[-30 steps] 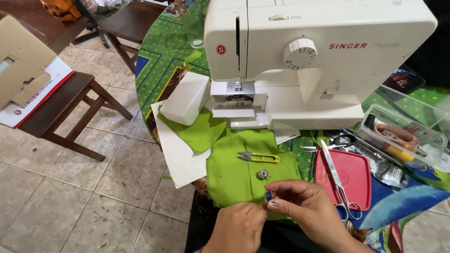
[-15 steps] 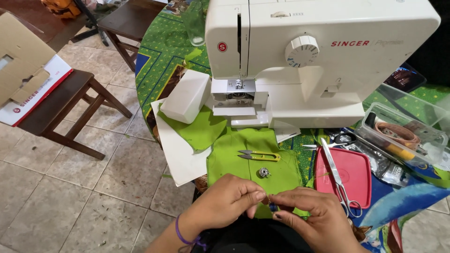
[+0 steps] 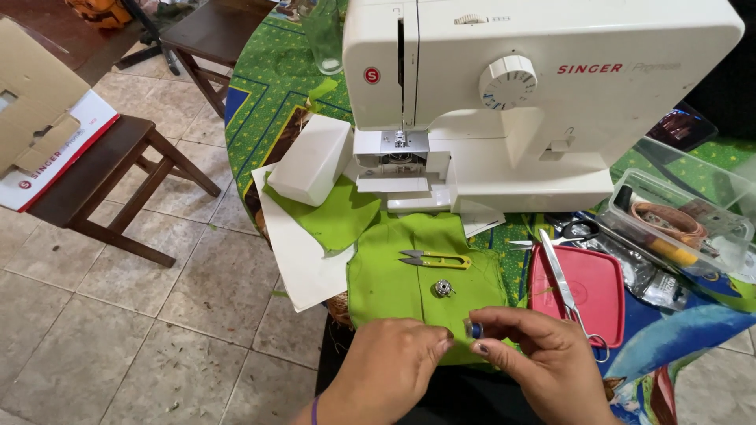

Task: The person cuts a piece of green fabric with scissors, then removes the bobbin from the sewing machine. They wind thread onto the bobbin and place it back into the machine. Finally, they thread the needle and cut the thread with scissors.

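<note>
At bottom centre I see my right hand pinching a small bobbin, left hand fingertips closed beside it, over green cloth below the thread snips.

A small round bobbin wound with dark blue thread sits pinched between fingertips at the near edge of the green fabric piece, near of the metal bobbin case lying flat on that fabric.
</note>
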